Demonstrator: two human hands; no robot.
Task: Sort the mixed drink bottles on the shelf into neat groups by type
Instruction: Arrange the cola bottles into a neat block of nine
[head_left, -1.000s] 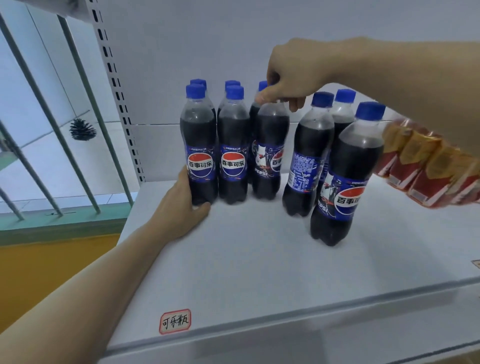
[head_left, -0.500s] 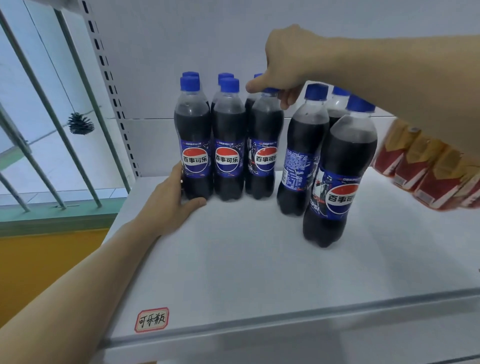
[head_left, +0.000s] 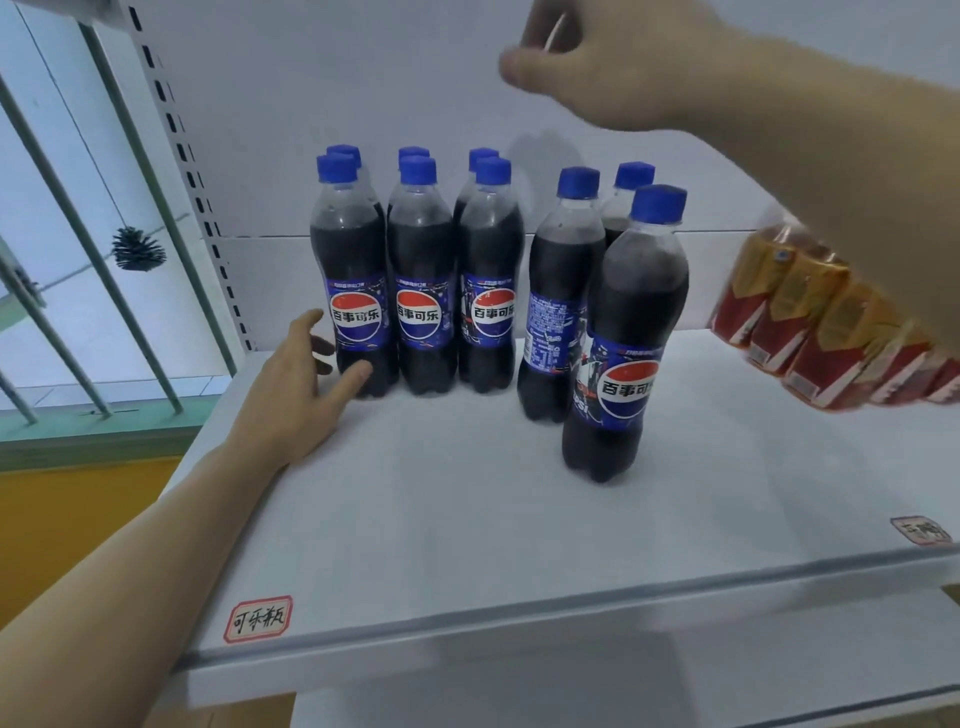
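Note:
Several dark cola bottles with blue caps stand on the white shelf (head_left: 467, 519). Six of them form a tidy block at the back left, its front row running from the left bottle (head_left: 353, 291) to the right one (head_left: 491, 280). Three more stand loosely to the right, the nearest (head_left: 626, 338) in front. My left hand (head_left: 306, 384) rests on the shelf with straight fingers, its thumb touching the base of the left bottle. My right hand (head_left: 582, 57) hovers high above the bottles, fingers loosely curled, holding nothing.
Red and yellow drink cartons (head_left: 810, 327) lie in a row at the right, partly behind my right forearm. Handwritten labels sit on the shelf front at the left (head_left: 258, 618) and at the right (head_left: 930, 530). A perforated upright (head_left: 192, 176) and window bars bound the left side.
My right hand let go of the cap of the front-right bottle in the block and rose clear. My left hand eased its hold on the left bottle and opened.

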